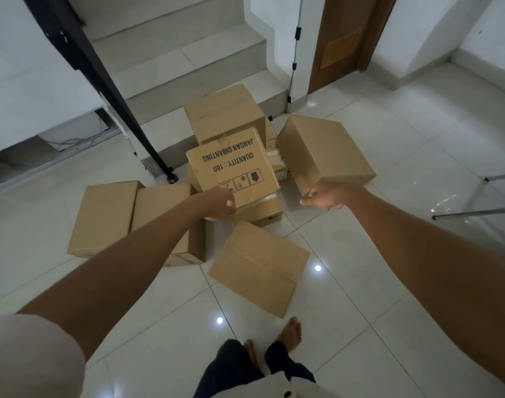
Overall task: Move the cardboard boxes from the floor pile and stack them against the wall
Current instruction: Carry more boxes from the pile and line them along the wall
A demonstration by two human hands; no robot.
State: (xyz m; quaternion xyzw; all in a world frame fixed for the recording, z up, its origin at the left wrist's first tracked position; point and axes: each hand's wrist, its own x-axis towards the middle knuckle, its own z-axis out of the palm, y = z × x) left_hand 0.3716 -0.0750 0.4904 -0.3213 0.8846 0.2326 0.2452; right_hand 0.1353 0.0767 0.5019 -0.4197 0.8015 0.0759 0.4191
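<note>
Cardboard boxes [165, 214] lie in a loose pile on the glossy tiled floor [389, 254] at the foot of the stairs [188, 53]. On top sits the printed box [232, 162], tilted and marked "QUANTITY : 100". The left hand [219, 203] grips its near left corner with curled fingers. The right hand [326, 198] is at the near lower corner of the tilted box [324, 153], which leans on the right side of the pile. Its fingers are curled and the thumb sticks out to the left, but whether it actually holds the box cannot be told.

Behind the printed box stands the back box [225, 110], hard against the lowest step. A flat box [105, 216] lies at the left edge of the pile. The near box [260, 268] lies skewed on the floor between the pile and the person's bare foot [288, 331].

A black slanting post [116, 93] comes down just left of the pile, its base [171, 178] close to the boxes. A wooden door [349, 38] is at the back right, with a cable [294, 53] running down the wall beside it. Thin metal legs [475, 211] reach in from the right edge. Bare tiles spread wide to the right of the pile and in front of the door.
</note>
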